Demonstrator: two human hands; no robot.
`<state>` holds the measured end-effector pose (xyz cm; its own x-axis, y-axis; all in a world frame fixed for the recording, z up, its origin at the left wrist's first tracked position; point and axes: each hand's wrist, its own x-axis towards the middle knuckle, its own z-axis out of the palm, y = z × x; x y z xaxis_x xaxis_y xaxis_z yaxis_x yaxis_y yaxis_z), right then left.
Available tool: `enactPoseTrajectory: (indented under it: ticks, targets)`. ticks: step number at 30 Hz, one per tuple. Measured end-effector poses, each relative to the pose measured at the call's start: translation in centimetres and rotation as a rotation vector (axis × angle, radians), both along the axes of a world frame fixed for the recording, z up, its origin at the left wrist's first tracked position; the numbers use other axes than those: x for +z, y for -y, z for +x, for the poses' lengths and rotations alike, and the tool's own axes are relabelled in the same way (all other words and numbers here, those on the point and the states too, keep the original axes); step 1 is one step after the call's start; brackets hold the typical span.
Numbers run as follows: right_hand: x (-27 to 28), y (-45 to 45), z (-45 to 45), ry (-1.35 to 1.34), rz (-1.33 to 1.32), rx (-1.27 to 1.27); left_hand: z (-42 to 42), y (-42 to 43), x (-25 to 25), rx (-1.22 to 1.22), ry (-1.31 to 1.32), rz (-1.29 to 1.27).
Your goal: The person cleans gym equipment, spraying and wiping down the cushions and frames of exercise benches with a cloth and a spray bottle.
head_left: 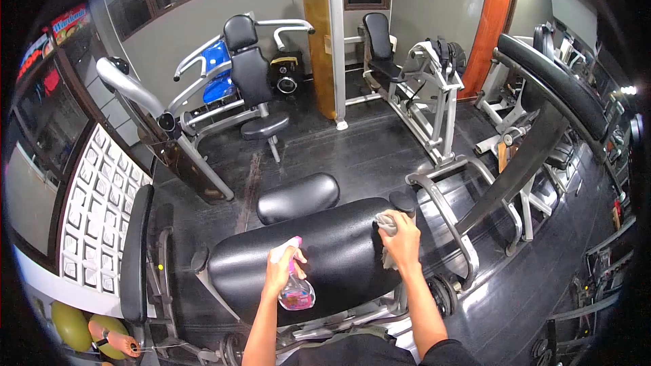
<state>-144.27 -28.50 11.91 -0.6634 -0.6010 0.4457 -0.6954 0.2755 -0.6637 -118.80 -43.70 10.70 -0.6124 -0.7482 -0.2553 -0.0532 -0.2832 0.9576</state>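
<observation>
My left hand (283, 264) is closed round the neck of a spray bottle (297, 295), clear with a pink trigger head and a coloured label. It is over the black padded bench (332, 251). At the pad's right end, my right hand (401, 236) grips a crumpled grey cloth (387, 224), part of which hangs below the fingers. The cloth appears to touch the pad's surface. Just beyond the long pad sits a smaller black pad (298, 198).
A seated machine (254, 88) with a blue object behind it stands ahead. A weight tower (323, 47) rises beside it. Metal frame bars (444, 230) and an angled padded machine (536, 142) are on the right. An upright black pad (137, 257) and green balls (71, 325) lie left.
</observation>
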Motion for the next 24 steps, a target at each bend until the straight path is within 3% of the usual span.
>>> enactPoseTrajectory:
  ticks: [3,7,10,15,18,21,24]
  targets:
    - [-0.9,2.2,2.4,-0.026,0.004,0.034,0.0,0.0,0.2,-0.004,0.023,-0.027]
    - [-1.4,3.1,6.9,-0.040,-0.004,0.337,0.0,0.0,0.2,0.010,0.022,-0.009]
    - [-1.1,1.8,7.0,-0.047,-0.004,0.430,0.2,-0.1,-0.3,0.024,-0.019,0.016]
    - [0.1,0.8,3.1,-0.095,0.104,0.281,0.5,0.1,-0.9,-0.002,-0.037,0.042]
    - [0.6,1.8,2.0,0.038,0.059,0.101,0.4,0.0,-0.9,0.014,-0.037,0.037]
    - [-0.2,3.4,4.3,0.004,0.031,0.126,0.4,-0.1,-0.7,0.008,-0.037,0.019]
    - [-1.3,3.6,8.0,-0.015,-0.002,0.324,0.5,0.0,-1.2,0.006,-0.065,0.042]
